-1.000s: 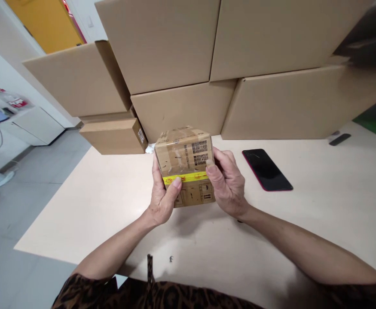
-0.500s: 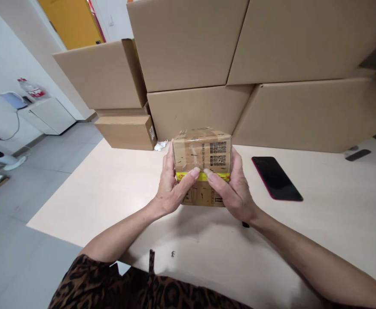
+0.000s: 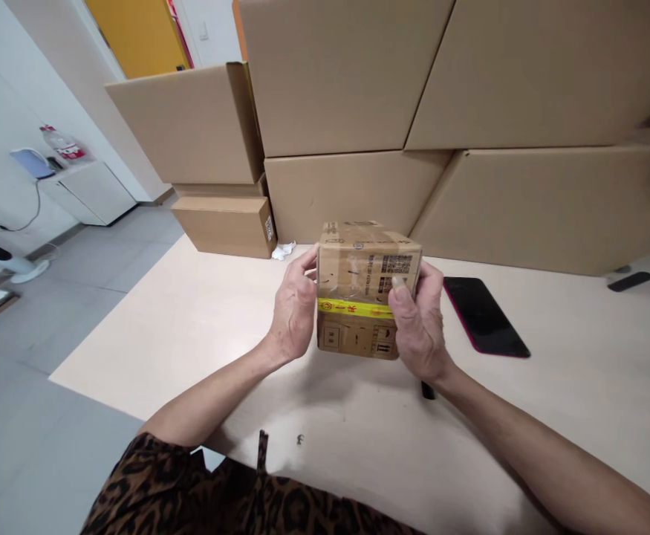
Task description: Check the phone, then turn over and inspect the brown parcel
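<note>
A small cardboard box (image 3: 352, 260) is held up above the table, tilted so that its front and top show. It carries printed codes and a yellow tape band (image 3: 352, 307) across the front. My right hand (image 3: 422, 323) grips its right side, the thumb pressed on the front face near the codes. My left hand (image 3: 296, 308) is against the left side, with its fingers reaching round toward the back; the fingertips and the thumb are hidden. A black phone with a pink edge (image 3: 486, 316) lies on the table right of my right hand.
Large cardboard boxes (image 3: 341, 82) are stacked along the back of the pale table (image 3: 135, 327). A smaller carton (image 3: 221, 227) and crumpled white paper (image 3: 284, 250) sit at the back left. A short black object (image 3: 428, 390) lies beneath my right wrist; another dark strip (image 3: 631, 281) is far right.
The small box has turned slightly and shifted right in view. My left thumb has come off its front face, while my right thumb has moved toward the printed codes.
</note>
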A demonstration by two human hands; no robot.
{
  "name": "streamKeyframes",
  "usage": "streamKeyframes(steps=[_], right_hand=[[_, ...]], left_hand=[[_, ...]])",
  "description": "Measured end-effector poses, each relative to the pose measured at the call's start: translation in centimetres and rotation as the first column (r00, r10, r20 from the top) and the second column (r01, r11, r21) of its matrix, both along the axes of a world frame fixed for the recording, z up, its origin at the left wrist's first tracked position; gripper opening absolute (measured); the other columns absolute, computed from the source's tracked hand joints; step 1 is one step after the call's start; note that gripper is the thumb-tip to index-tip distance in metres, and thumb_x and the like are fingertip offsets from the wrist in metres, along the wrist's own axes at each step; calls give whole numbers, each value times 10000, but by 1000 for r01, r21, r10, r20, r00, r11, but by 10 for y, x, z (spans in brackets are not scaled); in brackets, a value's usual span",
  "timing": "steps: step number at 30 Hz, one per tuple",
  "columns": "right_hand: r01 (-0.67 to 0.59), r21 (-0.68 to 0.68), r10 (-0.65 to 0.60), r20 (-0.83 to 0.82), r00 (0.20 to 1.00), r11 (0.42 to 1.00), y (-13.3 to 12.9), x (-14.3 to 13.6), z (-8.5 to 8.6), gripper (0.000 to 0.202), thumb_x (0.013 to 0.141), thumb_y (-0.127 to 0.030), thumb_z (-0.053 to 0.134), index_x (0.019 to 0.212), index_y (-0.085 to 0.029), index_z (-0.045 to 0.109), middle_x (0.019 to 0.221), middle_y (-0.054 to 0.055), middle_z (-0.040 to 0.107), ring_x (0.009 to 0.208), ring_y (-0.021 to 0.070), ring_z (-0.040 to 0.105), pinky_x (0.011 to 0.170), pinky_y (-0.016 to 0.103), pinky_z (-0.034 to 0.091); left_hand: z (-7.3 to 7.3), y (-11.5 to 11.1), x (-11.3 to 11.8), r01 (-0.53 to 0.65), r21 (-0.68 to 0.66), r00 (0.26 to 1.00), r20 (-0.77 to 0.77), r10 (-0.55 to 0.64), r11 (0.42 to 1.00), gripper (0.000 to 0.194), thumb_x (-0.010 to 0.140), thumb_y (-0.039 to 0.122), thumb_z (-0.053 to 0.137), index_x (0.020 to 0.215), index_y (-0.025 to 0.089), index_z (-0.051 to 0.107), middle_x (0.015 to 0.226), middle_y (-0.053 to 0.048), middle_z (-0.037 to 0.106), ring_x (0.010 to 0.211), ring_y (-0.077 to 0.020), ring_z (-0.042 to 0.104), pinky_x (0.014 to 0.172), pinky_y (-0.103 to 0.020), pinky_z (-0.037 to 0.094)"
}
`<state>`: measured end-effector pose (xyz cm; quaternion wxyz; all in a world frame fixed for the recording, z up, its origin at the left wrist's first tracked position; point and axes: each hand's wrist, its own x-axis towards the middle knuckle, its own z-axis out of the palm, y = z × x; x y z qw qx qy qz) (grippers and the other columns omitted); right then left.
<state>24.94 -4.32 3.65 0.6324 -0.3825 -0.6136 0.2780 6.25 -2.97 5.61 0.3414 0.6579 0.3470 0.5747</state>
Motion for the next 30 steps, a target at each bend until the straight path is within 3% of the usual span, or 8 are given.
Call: streamKeyframes(steps=[2,5,9,16,20,25,28,30], right_hand=[[5,-10,-5,19,1000,1000,1,0,1,585,1018,-575,632,1504,-349,397,1493,112,591,1318,313,672,1092,572,602],[41,-23,-39,91,995,999,1,2,1,792,960,-582,716,1615,-368,325,1508,123,563,1375,334,625,1141,610,570],[87,-33,-83,107,991,996,3,5,1,730,1000,-599,636,1630,-369,347,1498,123,555,1403,336,590,1185,626,520],[172,34,-175,104,979,985,10,8,7,571,1028,-641,549,1533,-385,469,1417,104,583,1272,322,613,1118,622,522],[195,40,-198,110,974,980,14,7,16,451,1057,-639,466,1394,-360,577,1235,89,614,1153,294,624,1052,561,555],[230,51,-233,69,970,972,17,5,24,377,1088,-603,413,1213,-324,633,1108,69,621,1115,278,621,1064,541,536],[207,97,-215,80,973,973,13,2,19,402,1099,-601,390,1168,-301,648,1102,69,611,1083,266,628,1029,525,551],[185,160,-208,141,968,970,11,-1,9,422,1061,-634,482,1219,-282,652,1162,87,572,1124,276,619,1013,519,570]], left_hand=[[-3,-2,0,41,3,998,-54,-41,999,833,937,796,635,1556,256,495,1603,-188,556,1410,-357,634,1157,-564,572],[-3,-4,1,34,23,988,-148,-30,999,818,922,597,793,1581,280,426,1561,-169,607,1339,-326,696,1087,-502,627],[0,-4,3,-5,62,986,-168,16,998,615,1021,525,681,1543,278,470,1503,-132,683,1288,-288,736,1088,-479,628],[-3,-1,5,-106,70,983,-143,115,992,551,1076,553,567,1548,270,531,1451,-109,733,1208,-264,758,1051,-473,620],[-3,3,5,-164,142,977,-114,180,976,491,1113,541,490,1517,286,604,1408,-81,760,1233,-250,737,1062,-459,596],[-8,14,4,-225,98,974,27,223,970,637,1100,689,381,1521,276,621,1379,-114,758,1279,-286,708,1112,-522,566],[-17,22,0,-157,26,987,14,157,987,816,1027,840,336,1616,306,520,1411,-137,712,1344,-316,665,1162,-558,534],[-26,24,-2,-95,82,994,-49,99,992,851,975,888,402,1578,311,563,1502,-146,636,1452,-344,580,1249,-583,458]])
